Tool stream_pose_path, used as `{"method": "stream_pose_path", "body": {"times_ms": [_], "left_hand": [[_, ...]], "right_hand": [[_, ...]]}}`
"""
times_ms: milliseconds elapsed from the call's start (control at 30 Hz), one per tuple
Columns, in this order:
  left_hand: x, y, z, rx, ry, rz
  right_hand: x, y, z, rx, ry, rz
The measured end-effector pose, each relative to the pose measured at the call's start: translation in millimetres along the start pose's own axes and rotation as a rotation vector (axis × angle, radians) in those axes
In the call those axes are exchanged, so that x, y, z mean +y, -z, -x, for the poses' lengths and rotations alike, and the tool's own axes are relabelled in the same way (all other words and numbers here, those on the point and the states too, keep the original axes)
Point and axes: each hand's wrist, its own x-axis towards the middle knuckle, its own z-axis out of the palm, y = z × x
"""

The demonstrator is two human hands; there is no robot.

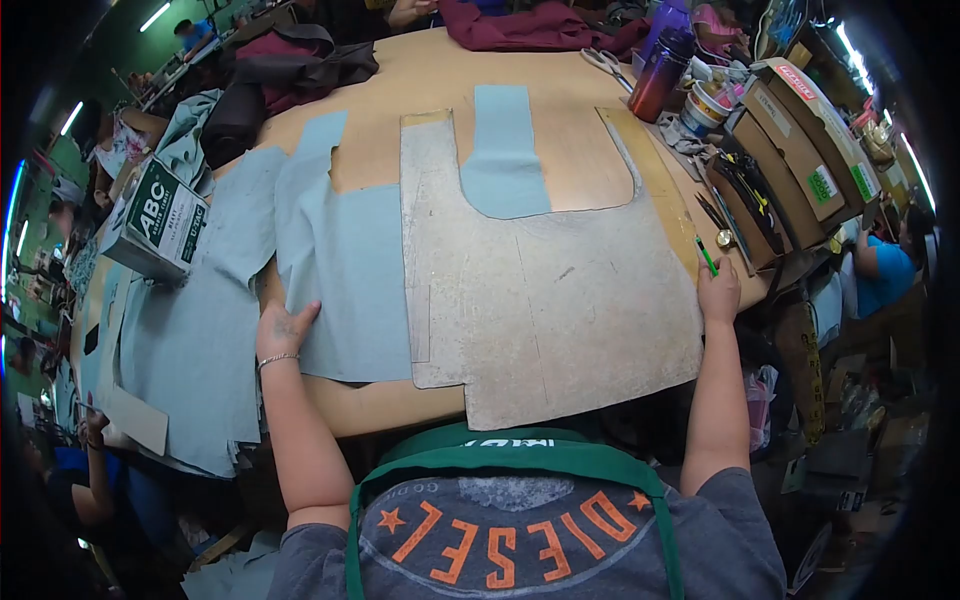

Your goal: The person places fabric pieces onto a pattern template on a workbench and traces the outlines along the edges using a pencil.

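A large worn grey pattern board (565, 310) with a U-shaped cutout lies across light blue fabric (365, 275), and its lower edge reaches past the table's front. Through the cutout shows more blue cloth (505, 140). My left hand (285, 330) is closed at the left edge of the fabric piece, thumb on top and the other fingers mostly hidden. At the board's right edge, my right hand (718, 290) is closed around a slim green pen (707, 255), its tip pointing up and away from me.
A stack of blue fabric (200, 340) lies left, with an ABC box (158, 220) on it. Dark cloth (270, 80) and maroon cloth (540, 27) lie at the back. Scissors (603, 65), a tumbler (662, 75) and cardboard boxes (790, 150) stand right. Other people sit around.
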Motion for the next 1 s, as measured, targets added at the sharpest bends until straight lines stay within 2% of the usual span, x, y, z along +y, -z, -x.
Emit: {"method": "stream_pose_path", "body": {"times_ms": [67,167,267,367,400,433,467,500,533,600,633,667,733,767,867,1000], "left_hand": [[-7,3,-1,-0.130,0.019,0.011],[5,19,15,-0.294,-0.075,0.193],[-17,-5,8,-0.312,-0.143,0.852],[-1,4,13,-0.180,-0.236,1.231],[13,10,9,-0.208,-0.119,1.574],[6,17,10,-0.151,0.053,1.905],[4,23,2,-0.090,0.061,1.982],[-2,33,-13,-0.197,-0.082,2.196],[-3,47,-25,-0.341,-0.371,2.310],[-5,78,-23,-0.248,-0.474,2.365],[-5,92,-18,-0.167,-0.491,2.372],[-11,107,-14,-0.070,-0.506,2.365],[-38,139,2,0.141,-0.520,2.314],[-57,155,11,0.255,-0.519,2.273],[-137,202,56,0.588,-0.478,2.098],[-256,260,154,1.043,-0.344,1.792]], "right_hand": [[2,-1,0,-0.002,-0.006,0.000],[1,0,0,-0.004,-0.001,-0.007],[1,0,-1,0.004,0.010,-0.007],[4,-1,0,0.020,0.019,-0.006],[6,-1,-1,0.019,0.030,-0.010],[3,-2,-3,-0.109,-0.120,0.001],[12,-5,-2,-0.087,-0.059,-0.132],[16,-8,-5,-0.132,-0.073,-0.141],[17,-9,-5,-0.116,-0.038,-0.175],[35,-22,-13,-0.084,0.100,-0.273],[39,-21,-18,-0.193,0.009,-0.237],[41,-21,-23,-0.181,0.027,-0.063],[62,-36,-35,-0.141,0.100,-0.045],[47,-26,-29,-0.118,0.156,-0.102],[34,-27,-39,-0.268,0.092,0.047],[18,-25,-36,-0.330,0.095,0.111]]}}
